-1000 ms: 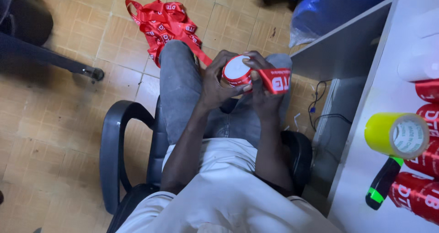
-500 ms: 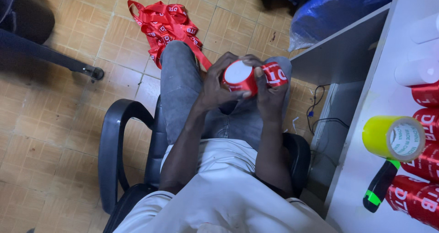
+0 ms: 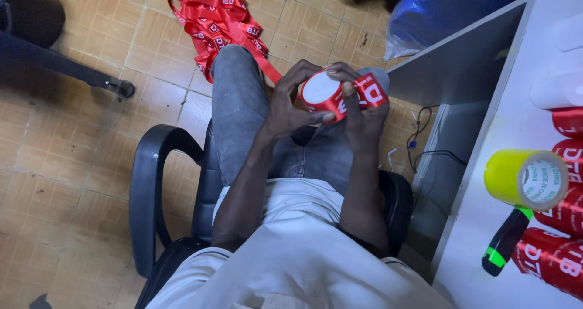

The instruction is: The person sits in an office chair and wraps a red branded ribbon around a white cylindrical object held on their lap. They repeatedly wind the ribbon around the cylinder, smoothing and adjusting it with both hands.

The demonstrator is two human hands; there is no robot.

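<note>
Now your left hand grips the ribbon roll, right hand pinches its loose end. Risk: slack tail to floor pile snags, roll unwinds.

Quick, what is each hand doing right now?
Left hand: closed around the red ribbon roll, holding it.
Right hand: closed, pinching the loose ribbon end against the roll.

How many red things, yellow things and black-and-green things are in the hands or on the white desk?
Red ribbon rolls: 4, one in both hands, three on the desk
Yellow tape roll: 1
Black-and-green marker: 1
Total: 6
</note>
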